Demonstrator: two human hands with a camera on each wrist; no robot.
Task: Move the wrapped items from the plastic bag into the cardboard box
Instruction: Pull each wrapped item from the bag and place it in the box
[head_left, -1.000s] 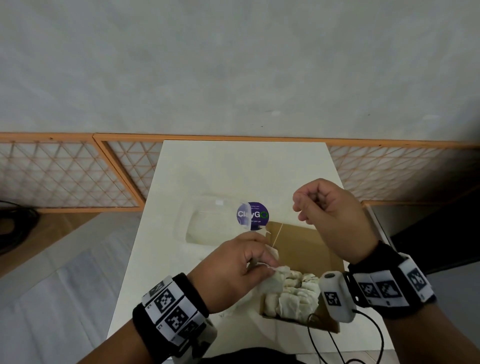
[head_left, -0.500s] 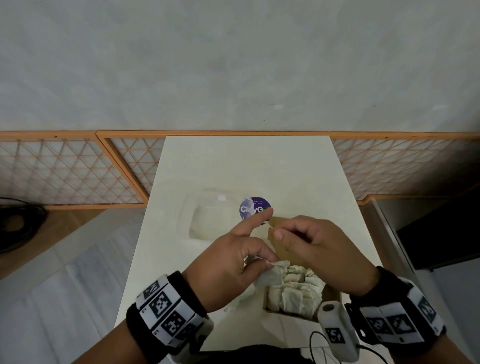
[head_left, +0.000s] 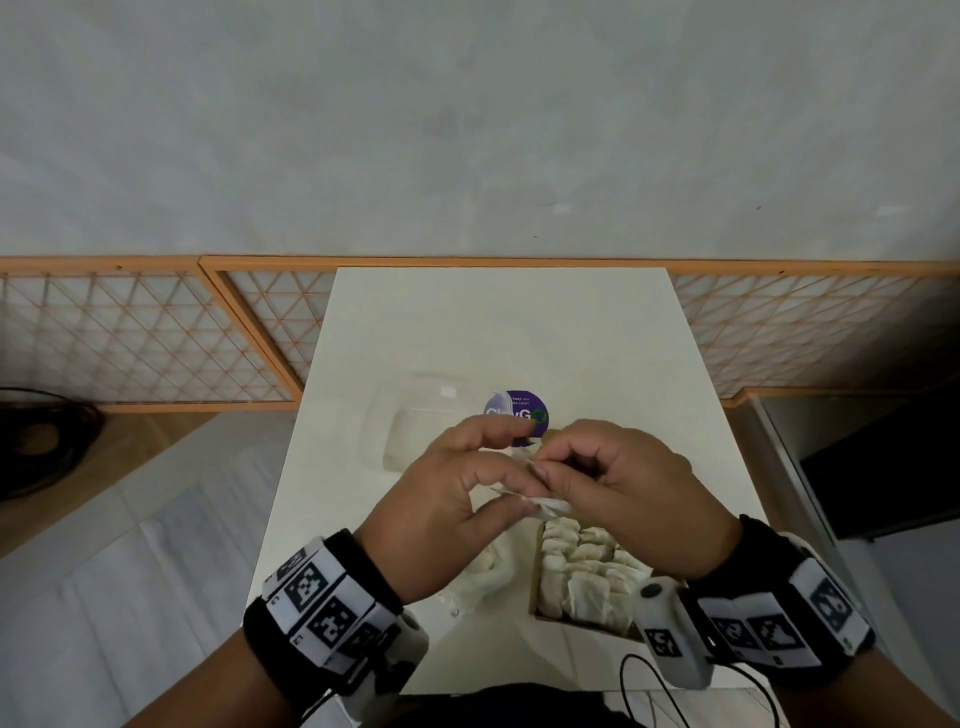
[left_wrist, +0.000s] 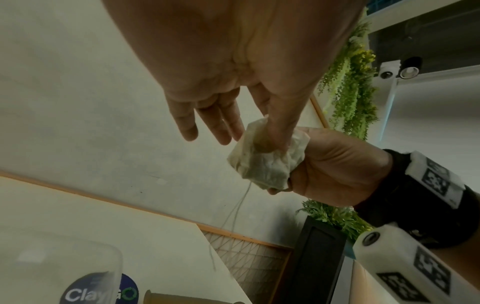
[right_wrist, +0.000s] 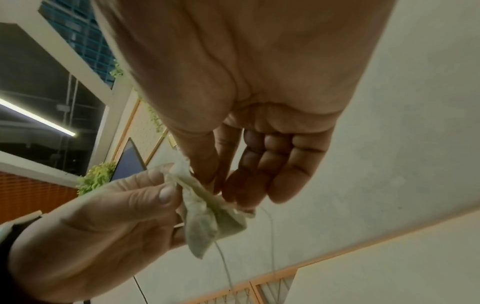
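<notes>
Setting: pale cream desk against a grey wall, orange lattice panels to either side.
Held item: small crumpled white paper-wrapped packet with a thin string hanging from it, raised above the desk between both hands.
Left hand: thumb and forefinger pinch the packet's left side; the other fingers are spread loosely.
Right hand: thumb and forefinger pinch the packet's upper edge; the other fingers are curled inward.
Box: brown cardboard box just below the right hand, with rows of similar white packets inside.
Bag: clear plastic bag with a round purple sticker, lying beyond the hands.
</notes>
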